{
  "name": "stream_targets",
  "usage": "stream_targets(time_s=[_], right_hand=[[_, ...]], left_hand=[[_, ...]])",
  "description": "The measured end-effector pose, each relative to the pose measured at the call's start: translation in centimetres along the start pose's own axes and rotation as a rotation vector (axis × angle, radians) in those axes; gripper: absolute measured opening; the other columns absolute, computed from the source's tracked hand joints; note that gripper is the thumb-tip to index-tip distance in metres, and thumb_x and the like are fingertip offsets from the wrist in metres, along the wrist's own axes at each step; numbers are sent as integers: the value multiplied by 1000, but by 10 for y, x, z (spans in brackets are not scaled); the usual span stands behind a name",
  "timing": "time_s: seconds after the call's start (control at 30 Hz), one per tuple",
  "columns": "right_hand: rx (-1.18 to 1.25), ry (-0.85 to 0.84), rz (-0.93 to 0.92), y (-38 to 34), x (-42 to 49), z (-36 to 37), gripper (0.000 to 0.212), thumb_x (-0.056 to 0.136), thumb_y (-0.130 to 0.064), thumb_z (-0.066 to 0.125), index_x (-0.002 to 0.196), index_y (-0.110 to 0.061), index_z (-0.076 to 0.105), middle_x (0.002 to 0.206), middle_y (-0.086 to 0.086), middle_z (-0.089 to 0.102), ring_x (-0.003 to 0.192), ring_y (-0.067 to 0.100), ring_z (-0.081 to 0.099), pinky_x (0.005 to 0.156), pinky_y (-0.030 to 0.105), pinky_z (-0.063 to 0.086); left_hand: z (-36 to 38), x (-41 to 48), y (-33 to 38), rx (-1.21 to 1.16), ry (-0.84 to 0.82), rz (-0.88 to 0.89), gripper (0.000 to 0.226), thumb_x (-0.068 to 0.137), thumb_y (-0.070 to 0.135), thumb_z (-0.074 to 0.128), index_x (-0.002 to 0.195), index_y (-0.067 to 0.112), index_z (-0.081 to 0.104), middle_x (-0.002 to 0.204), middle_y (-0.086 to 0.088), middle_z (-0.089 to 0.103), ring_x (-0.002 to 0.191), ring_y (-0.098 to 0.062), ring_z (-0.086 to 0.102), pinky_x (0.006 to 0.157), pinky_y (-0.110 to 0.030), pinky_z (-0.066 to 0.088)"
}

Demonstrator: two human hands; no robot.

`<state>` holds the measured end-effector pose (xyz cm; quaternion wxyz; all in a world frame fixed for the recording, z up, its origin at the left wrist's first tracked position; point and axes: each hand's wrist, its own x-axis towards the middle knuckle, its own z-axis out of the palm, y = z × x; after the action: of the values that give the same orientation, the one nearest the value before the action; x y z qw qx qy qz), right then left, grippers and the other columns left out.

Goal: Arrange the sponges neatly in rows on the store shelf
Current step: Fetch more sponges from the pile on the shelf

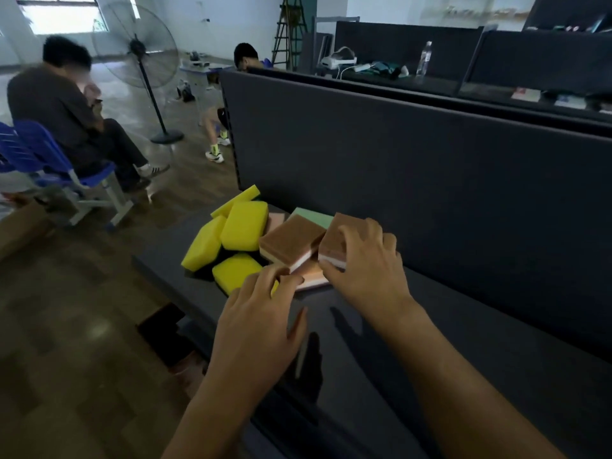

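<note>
A loose heap of sponges lies at the left end of the dark shelf. Several yellow sponges are piled on the left. Brown-topped sponges with white and pink layers sit to their right, one of them in the middle. My right hand grips another brown sponge from above, thumb on its front edge. My left hand reaches over the near edge of the heap, fingertips touching a flat pink-brown sponge. A green sponge peeks out behind.
A tall dark back panel rises behind the shelf. Two people sit on the left beyond the shelf end, one on a blue chair, near a standing fan. Wooden floor lies left of the shelf edge.
</note>
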<state>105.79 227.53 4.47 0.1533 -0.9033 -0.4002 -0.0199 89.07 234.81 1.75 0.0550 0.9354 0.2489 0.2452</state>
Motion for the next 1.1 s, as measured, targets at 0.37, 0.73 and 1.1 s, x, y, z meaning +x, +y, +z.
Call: stream_targets(time_s=[0.37,0.73,1.1], right_hand=[[58,7,194,5,7,19,60,84,-43,62,137,-31,36,149,12,28,126,37,35,107,45,37],[150,307,429,3,-70,21,52,80,-32,65,128,-35,44,142,-7,38,116,22,40,94,36,43],[23,569,817,30,-222,-5,55,78,-37,71,127,-31,49,140,-7,41,118,21,42,84,38,51]], left_hand=[[38,85,-41,1,-125,57,71,85,59,50,139,14,41,142,-22,44,131,-40,42,95,-49,46],[28,89,-26,-261,-172,348,56,75,40,69,122,14,54,120,-10,58,106,-31,55,83,-44,51],[35,32,72,-565,-355,709,54,80,47,61,126,20,54,133,-2,49,118,-28,50,86,-42,50]])
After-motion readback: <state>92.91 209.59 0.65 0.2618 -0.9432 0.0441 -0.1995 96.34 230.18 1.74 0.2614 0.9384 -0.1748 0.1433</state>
